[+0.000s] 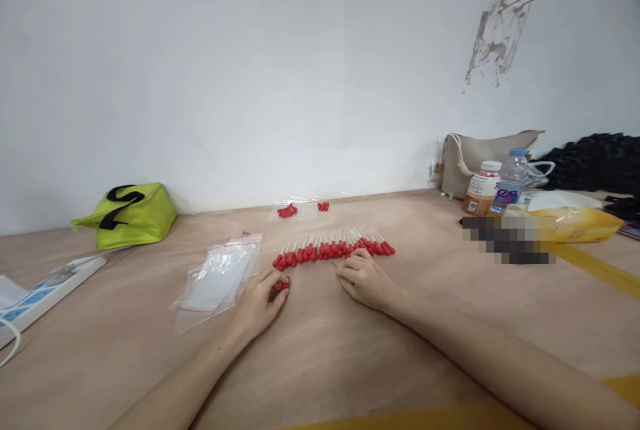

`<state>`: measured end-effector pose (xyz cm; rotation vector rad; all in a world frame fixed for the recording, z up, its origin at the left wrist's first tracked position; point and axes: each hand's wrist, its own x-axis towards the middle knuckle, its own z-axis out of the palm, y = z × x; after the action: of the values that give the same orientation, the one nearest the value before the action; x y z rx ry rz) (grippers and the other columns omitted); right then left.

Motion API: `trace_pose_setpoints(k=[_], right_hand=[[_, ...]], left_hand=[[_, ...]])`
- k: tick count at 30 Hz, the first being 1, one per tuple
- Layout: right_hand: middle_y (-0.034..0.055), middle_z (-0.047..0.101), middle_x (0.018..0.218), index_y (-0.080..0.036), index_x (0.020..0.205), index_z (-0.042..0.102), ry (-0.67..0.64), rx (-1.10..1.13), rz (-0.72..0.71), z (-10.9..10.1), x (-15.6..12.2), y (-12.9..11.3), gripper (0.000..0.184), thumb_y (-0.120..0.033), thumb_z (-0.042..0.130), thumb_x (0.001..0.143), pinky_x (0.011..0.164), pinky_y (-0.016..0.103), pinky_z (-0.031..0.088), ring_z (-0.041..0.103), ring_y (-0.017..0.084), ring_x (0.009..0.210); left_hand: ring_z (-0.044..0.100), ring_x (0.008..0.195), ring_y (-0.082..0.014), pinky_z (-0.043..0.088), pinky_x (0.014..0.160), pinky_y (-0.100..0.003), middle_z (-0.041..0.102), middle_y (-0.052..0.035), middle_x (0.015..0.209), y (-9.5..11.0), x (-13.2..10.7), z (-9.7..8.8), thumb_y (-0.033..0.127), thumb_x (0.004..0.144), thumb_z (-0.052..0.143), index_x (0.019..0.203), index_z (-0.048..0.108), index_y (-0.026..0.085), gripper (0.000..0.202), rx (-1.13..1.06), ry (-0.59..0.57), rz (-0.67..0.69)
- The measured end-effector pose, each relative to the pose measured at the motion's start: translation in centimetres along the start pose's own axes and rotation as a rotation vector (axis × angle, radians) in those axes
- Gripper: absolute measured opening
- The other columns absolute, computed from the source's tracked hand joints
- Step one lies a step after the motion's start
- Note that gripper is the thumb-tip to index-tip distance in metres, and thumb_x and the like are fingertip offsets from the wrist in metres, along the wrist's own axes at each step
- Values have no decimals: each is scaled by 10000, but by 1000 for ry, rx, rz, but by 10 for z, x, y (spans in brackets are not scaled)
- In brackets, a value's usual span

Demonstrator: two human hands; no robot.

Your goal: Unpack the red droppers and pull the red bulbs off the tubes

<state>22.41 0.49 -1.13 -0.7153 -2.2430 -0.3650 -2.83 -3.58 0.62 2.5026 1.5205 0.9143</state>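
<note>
A long row of white sticks with red bulb-shaped tips (333, 250) lies on the brown table, tips toward me. My left hand (261, 302) is closed, left of the row's near end, with red tips of sticks (285, 285) showing between thumb and fingers. Just in front of the row, my right hand (365, 277) has its fingers pinched together near the tips. Something thin shows at its fingertips, too small to name. Clear zip bags (217, 277) lie in a stack beside my left hand. Farther back, bagged red-tipped sticks (287, 211) rest near the wall.
A yellow-green pouch (135, 217) and a white power strip (50, 297) are at the left. At the right stand a grey bag (480, 150), a drink bottle (483, 189), a clear bottle (511, 180) and a yellow tissue pack (580, 220). Yellow tape (605, 271) crosses the table.
</note>
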Motion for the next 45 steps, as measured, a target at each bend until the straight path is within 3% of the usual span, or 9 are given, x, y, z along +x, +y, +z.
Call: trace_pose_setpoints(k=[6,10,15,23,28,32,35,41,45], right_hand=[[-3,542,646,-166,754,589,-193,181,121,-7,-3,-8,192,-354,552,771,808,322,305,490,115,664],[10,557,713,-170,778,588,-202,236,220,-6,-3,-15,298,-458,608,706,809,335,326,506,136,723],[19,562,738,-175,818,611,-199,277,290,-4,-2,-17,315,-454,641,675,772,324,361,519,151,741],[32,568,814,-175,930,598,-182,293,322,-4,-4,-17,369,-432,649,671,798,344,335,529,164,809],[28,568,822,-182,926,587,-187,245,309,-16,-4,-9,327,-432,606,716,775,332,315,526,151,800],[15,573,743,-189,822,606,-183,193,286,-25,-9,3,217,-392,564,760,740,321,308,526,142,748],[12,590,727,-189,796,619,-99,207,343,-25,-14,9,169,-335,532,789,724,305,323,541,125,702],[14,602,682,-190,749,621,32,186,358,-21,-20,10,178,-300,494,806,723,305,334,554,119,654],[13,592,678,-186,743,617,23,164,332,-19,-22,9,166,-273,489,803,753,331,317,548,119,653]], left_hand=[[550,721,-122,455,637,-242,557,-8,810,-2,-1,6,242,784,491,826,544,199,80,-89,5,-38],[549,712,-130,456,623,-253,567,-12,811,-2,-2,7,292,781,511,880,542,198,140,-108,37,-80],[543,744,-155,452,675,-300,576,-28,901,-2,0,4,369,768,530,900,573,213,208,3,141,-107],[504,872,-215,402,772,-350,581,-34,880,-1,9,-11,401,747,543,813,625,221,209,126,337,-172],[487,897,-239,359,798,-386,578,-29,902,9,39,-17,413,717,555,751,636,245,190,245,234,-159],[473,929,-260,339,791,-402,577,-51,916,17,69,-3,465,706,549,710,627,226,252,299,153,-149],[470,940,-264,321,810,-407,579,-76,902,18,85,10,519,711,512,694,631,189,351,320,124,-189],[491,898,-295,342,783,-427,602,-104,822,17,95,25,461,676,559,556,622,176,316,317,136,-253],[481,932,-289,357,792,-421,594,-97,912,18,91,19,399,726,518,597,631,184,275,312,216,-276]])
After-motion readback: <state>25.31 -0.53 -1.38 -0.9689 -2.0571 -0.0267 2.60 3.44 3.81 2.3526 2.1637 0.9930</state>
